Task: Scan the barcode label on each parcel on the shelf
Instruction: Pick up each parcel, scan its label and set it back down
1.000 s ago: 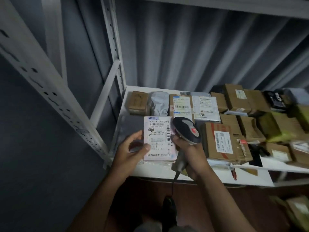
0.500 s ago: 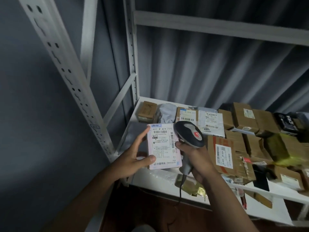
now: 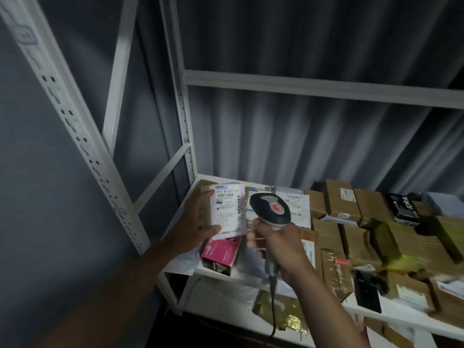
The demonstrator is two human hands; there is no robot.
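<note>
Left hand (image 3: pixel 194 226) grasping parcel (image 3: pixel 228 211), lifted off shelf (image 3: pixel 391 315) at near-left corner, label tipped toward the face for a clean read. Right hand (image 3: pixel 278 249) clenched around scanner (image 3: pixel 271 210), head just right of label, probably aiming at barcode. Pink box (image 3: pixel 221 254) below; remaining boxes (image 3: pixel 339 202) awaiting, right.

Parcel storeroom or courier depot. White slotted-steel shelf (image 3: pixel 226 272) crowded with brown cardboard parcels (image 3: pixel 339 202) bearing printed labels; handheld barcode scanner (image 3: pixel 271 209) in use; grey corrugated wall (image 3: pixel 301 121) behind.
</note>
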